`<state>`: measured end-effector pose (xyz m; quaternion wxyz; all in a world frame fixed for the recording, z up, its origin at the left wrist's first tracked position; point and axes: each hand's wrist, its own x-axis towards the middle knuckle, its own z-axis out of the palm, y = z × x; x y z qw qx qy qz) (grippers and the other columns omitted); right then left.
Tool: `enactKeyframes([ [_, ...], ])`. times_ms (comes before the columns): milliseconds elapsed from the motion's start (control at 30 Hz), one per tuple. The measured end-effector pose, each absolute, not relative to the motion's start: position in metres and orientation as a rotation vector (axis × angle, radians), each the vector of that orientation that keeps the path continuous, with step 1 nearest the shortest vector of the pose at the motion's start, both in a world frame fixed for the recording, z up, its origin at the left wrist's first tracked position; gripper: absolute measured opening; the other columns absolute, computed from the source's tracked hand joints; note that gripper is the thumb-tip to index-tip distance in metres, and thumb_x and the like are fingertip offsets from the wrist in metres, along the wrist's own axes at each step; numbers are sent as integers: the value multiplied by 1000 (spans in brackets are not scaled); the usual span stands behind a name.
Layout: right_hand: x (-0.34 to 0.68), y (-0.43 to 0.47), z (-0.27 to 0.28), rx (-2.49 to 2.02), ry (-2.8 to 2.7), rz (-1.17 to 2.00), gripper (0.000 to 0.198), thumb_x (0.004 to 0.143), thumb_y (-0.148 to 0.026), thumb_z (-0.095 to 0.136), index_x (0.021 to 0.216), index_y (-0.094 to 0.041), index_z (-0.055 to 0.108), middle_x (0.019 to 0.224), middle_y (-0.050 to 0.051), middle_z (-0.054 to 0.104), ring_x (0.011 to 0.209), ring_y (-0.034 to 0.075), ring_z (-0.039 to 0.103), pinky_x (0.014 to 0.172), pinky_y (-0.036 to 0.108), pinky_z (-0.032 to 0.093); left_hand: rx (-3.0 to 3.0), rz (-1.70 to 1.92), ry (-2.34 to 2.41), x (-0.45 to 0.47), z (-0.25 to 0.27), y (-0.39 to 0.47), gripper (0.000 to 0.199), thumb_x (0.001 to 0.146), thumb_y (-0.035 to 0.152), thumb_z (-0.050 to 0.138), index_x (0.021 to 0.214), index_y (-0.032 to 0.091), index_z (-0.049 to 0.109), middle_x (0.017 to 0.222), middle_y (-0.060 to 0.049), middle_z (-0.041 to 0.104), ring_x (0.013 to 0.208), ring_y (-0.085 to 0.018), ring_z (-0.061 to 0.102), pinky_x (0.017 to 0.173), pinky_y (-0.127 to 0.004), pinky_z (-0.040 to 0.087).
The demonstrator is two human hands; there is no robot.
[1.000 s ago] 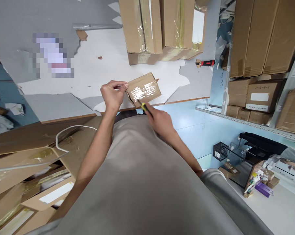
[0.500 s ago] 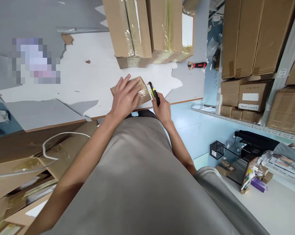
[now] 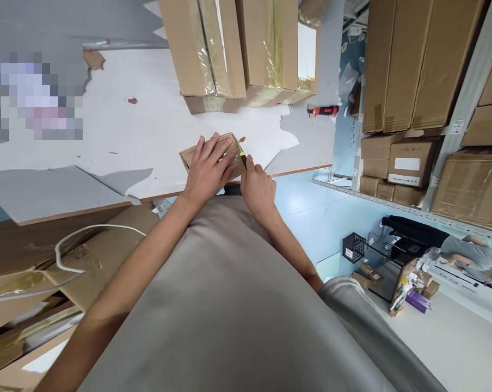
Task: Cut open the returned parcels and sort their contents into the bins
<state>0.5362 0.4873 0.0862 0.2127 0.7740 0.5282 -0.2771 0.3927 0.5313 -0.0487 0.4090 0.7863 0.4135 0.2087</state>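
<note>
A small cardboard box (image 3: 236, 171) with clear tape on it sits near the front edge of the white-covered table. My left hand (image 3: 210, 166) lies over its top with the fingers stretched out, covering much of it. My right hand (image 3: 257, 188) is closed around a black and yellow utility knife (image 3: 243, 158). The knife's tip is at the box's right edge; whether the blade is into the cardboard I cannot tell. Most of the knife's handle is hidden in my fist.
Large taped cartons (image 3: 207, 54) stand at the back of the table. A red and black tool (image 3: 326, 110) lies to their right. Shelves of boxes (image 3: 409, 163) rise on the right; opened cartons (image 3: 21, 305) are at lower left. A person (image 3: 466, 251) is at far right.
My right hand has moved left, bringing the knife from beside the box to its right edge. My left hand stays on the box. The whole view has shifted slightly.
</note>
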Motion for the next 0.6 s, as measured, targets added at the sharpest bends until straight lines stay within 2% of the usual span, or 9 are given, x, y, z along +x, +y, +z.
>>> enactKeyframes([
  [100,531,484,90,2148,1407,-758,63,122,-21,35,185,-16,39,143,25,78,123,33,84,102,42,67,1984,520,1036,394,-52,530,55,115,58,66,165,36,69,180,-10,61,181,-42,35,150,-75,12],
  [200,534,474,92,2157,1354,-761,61,120,-14,31,179,-13,47,136,25,83,123,32,85,102,41,67,2001,502,1000,396,-52,530,50,117,50,61,164,37,70,179,-8,63,181,-39,37,150,-76,13],
  [333,537,461,97,2157,1326,-773,61,120,-14,32,179,-12,47,133,24,85,122,33,86,100,41,67,2020,465,975,397,-49,529,43,117,40,58,157,36,75,177,-7,64,180,-36,40,150,-73,15],
  [600,537,459,102,2165,1261,-850,58,121,-17,35,178,-12,49,132,25,86,124,34,86,100,43,66,2027,471,1011,396,-53,531,44,119,49,59,157,36,75,171,-9,71,176,-37,47,150,-73,17],
])
